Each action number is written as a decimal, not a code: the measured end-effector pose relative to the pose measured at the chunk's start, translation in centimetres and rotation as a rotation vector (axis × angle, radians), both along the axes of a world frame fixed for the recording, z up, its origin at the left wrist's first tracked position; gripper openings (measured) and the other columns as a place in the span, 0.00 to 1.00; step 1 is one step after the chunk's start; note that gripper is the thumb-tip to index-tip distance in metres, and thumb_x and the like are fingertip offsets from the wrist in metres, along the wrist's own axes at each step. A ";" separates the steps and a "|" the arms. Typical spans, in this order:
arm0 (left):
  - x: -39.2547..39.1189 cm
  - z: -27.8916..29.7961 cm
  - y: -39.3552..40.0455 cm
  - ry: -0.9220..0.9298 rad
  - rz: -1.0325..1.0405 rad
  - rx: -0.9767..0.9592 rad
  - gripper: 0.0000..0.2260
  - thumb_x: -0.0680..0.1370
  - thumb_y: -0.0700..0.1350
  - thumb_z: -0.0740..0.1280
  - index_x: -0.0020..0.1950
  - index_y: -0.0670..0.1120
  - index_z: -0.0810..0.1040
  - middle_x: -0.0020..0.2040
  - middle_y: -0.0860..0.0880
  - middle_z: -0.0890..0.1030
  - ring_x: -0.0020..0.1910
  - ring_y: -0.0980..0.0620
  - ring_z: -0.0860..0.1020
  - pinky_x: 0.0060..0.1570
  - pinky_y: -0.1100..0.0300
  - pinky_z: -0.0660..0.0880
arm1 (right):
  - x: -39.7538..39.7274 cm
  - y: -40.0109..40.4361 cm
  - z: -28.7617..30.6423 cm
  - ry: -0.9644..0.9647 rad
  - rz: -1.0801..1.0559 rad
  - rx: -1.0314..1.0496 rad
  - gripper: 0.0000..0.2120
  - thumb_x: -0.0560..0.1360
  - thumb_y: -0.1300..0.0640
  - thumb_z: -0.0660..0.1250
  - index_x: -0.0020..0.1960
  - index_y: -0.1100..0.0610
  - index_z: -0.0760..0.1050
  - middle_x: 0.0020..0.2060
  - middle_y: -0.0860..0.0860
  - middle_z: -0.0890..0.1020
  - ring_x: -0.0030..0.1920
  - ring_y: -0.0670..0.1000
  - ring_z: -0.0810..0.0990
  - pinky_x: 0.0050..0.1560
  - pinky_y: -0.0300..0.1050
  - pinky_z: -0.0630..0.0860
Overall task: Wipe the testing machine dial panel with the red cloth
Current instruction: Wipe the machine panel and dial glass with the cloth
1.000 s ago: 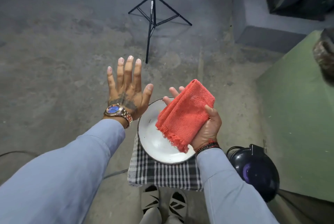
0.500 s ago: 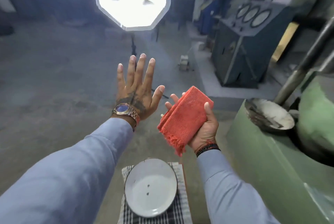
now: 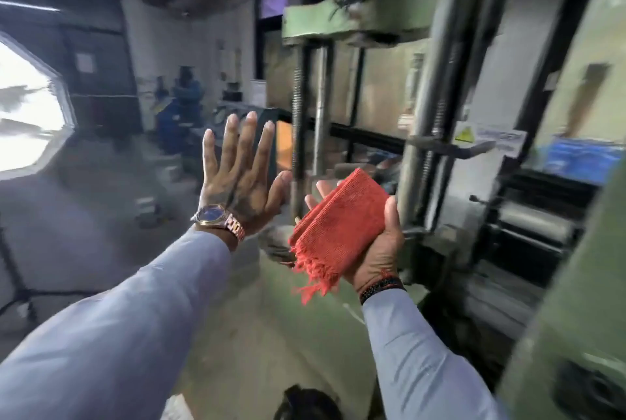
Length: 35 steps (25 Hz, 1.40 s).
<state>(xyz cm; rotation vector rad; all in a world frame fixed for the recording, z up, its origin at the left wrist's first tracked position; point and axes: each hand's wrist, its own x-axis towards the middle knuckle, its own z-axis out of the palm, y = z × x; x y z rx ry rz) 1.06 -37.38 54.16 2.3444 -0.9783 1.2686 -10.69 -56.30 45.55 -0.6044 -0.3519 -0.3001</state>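
Observation:
A folded red cloth (image 3: 338, 223) with a frayed fringe lies in my right hand (image 3: 376, 250), which grips it palm up at the centre of the view. My left hand (image 3: 238, 179) is raised beside it, flat, fingers spread, holding nothing; a watch sits on its wrist. Far behind my left hand stands a dark blue-grey cabinet (image 3: 267, 114) with round dials (image 3: 220, 113), blurred and partly hidden by my fingers. Both hands are well short of it.
A tall green testing frame (image 3: 338, 18) with steel columns (image 3: 320, 101) rises straight ahead and to the right. Its green base (image 3: 305, 328) lies below my hands. A bright studio light (image 3: 27, 118) is at the left. A person in blue (image 3: 183, 104) stands far back.
The view has swung upward from the floor, plate and checked cloth to the machines. Both hands keep the same pose, the right still holding the cloth.

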 end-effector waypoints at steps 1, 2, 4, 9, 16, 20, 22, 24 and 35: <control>-2.0 0.4 -3.2 -0.006 -0.057 -0.005 0.36 0.85 0.64 0.51 0.88 0.46 0.54 0.89 0.41 0.55 0.88 0.36 0.51 0.83 0.27 0.48 | -3.1 -2.5 0.8 0.007 -0.070 -0.008 0.44 0.79 0.26 0.59 0.80 0.59 0.69 0.81 0.67 0.66 0.80 0.75 0.62 0.77 0.78 0.60; -4.4 0.8 -6.6 -0.008 -0.129 -0.011 0.36 0.84 0.64 0.51 0.88 0.46 0.54 0.89 0.41 0.55 0.88 0.36 0.51 0.83 0.28 0.48 | -6.6 -5.0 1.6 0.009 -0.146 -0.021 0.44 0.79 0.25 0.59 0.78 0.60 0.71 0.81 0.67 0.66 0.80 0.75 0.62 0.78 0.78 0.56; -9.8 1.4 -13.6 0.001 -0.282 -0.022 0.37 0.84 0.65 0.52 0.89 0.47 0.53 0.89 0.42 0.54 0.88 0.37 0.50 0.83 0.28 0.46 | -14.1 -9.7 2.8 -0.020 -0.289 -0.035 0.44 0.77 0.25 0.60 0.76 0.60 0.75 0.80 0.67 0.66 0.80 0.74 0.61 0.79 0.77 0.52; -24.3 1.9 -29.7 0.014 -0.600 -0.040 0.37 0.83 0.65 0.52 0.88 0.48 0.55 0.89 0.43 0.54 0.88 0.36 0.51 0.83 0.28 0.47 | -32.1 -20.4 4.0 -0.034 -0.570 -0.019 0.46 0.76 0.24 0.63 0.77 0.60 0.73 0.80 0.66 0.68 0.78 0.75 0.66 0.75 0.75 0.65; -42.7 1.7 -49.3 0.026 -0.784 -0.013 0.38 0.83 0.66 0.50 0.89 0.49 0.53 0.89 0.42 0.52 0.88 0.36 0.50 0.84 0.31 0.43 | -53.4 -35.6 5.1 0.029 -0.933 -0.025 0.46 0.75 0.23 0.63 0.82 0.54 0.68 0.76 0.66 0.74 0.75 0.74 0.72 0.78 0.76 0.60; -48.5 1.2 -58.2 0.061 -0.848 -0.020 0.38 0.83 0.66 0.49 0.89 0.49 0.53 0.89 0.43 0.52 0.88 0.36 0.50 0.84 0.29 0.46 | -61.0 -43.0 6.3 0.119 -1.125 0.028 0.49 0.72 0.22 0.67 0.79 0.56 0.72 0.73 0.63 0.77 0.74 0.69 0.75 0.77 0.73 0.65; -50.1 0.9 -62.2 0.035 -0.856 -0.016 0.37 0.83 0.67 0.49 0.89 0.49 0.53 0.89 0.42 0.53 0.88 0.35 0.52 0.83 0.28 0.49 | -63.1 -46.8 6.8 0.197 -1.242 0.072 0.49 0.71 0.22 0.69 0.76 0.59 0.76 0.68 0.60 0.81 0.67 0.64 0.81 0.71 0.67 0.75; -51.0 0.4 -66.2 0.019 -0.862 -0.032 0.37 0.84 0.67 0.49 0.89 0.49 0.53 0.89 0.43 0.53 0.88 0.36 0.52 0.84 0.29 0.47 | -63.8 -50.0 7.6 0.299 -1.396 0.051 0.46 0.72 0.21 0.66 0.71 0.59 0.79 0.61 0.57 0.86 0.60 0.60 0.86 0.63 0.61 0.82; -49.8 -3.4 -87.2 0.004 -0.880 -0.095 0.40 0.82 0.67 0.57 0.88 0.46 0.55 0.89 0.39 0.54 0.87 0.35 0.52 0.82 0.28 0.54 | -61.2 -70.7 12.1 1.232 -2.649 -1.036 0.39 0.82 0.42 0.62 0.87 0.49 0.49 0.87 0.55 0.51 0.86 0.63 0.50 0.79 0.78 0.50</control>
